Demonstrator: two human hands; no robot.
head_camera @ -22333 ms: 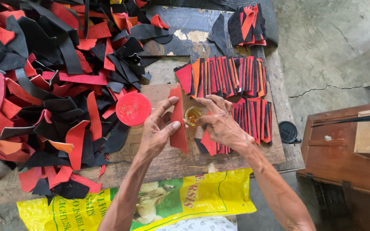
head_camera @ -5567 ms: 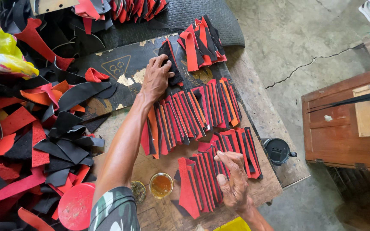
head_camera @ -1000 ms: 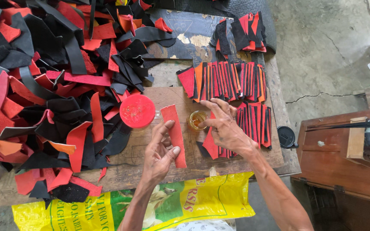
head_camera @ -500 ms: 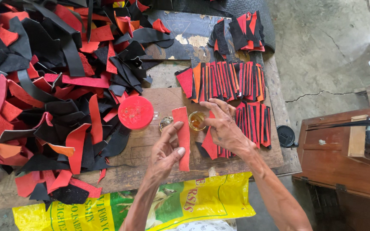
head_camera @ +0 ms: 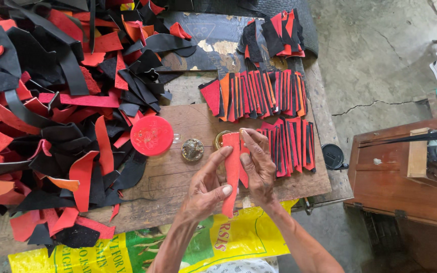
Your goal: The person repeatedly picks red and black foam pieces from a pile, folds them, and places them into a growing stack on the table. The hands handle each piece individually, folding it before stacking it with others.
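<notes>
My left hand [head_camera: 209,183] and my right hand [head_camera: 257,164] hold one long red strip [head_camera: 230,173] upright between them, above the wooden board [head_camera: 178,192]. The left thumb and fingers pinch its lower part; the right fingers press along its upper edge. Just behind the strip stands a small glass of amber liquid [head_camera: 221,138], mostly hidden. A round metal lid [head_camera: 192,149] and a red round lid [head_camera: 151,135] lie to the left. Two rows of red-and-black strips [head_camera: 259,93] are laid out on edge beyond and to the right of my hands.
A big heap of red, black and orange scraps [head_camera: 51,111] covers the left. A small stack of pieces [head_camera: 278,33] sits at the back. A yellow sack [head_camera: 142,245] hangs in front. A brown wooden cabinet [head_camera: 405,172] stands at right, with a black cap [head_camera: 334,155] beside the board.
Both hands have lifted the red strip off the board and drawn together around it; the left hand has moved right and now pinches its lower end.
</notes>
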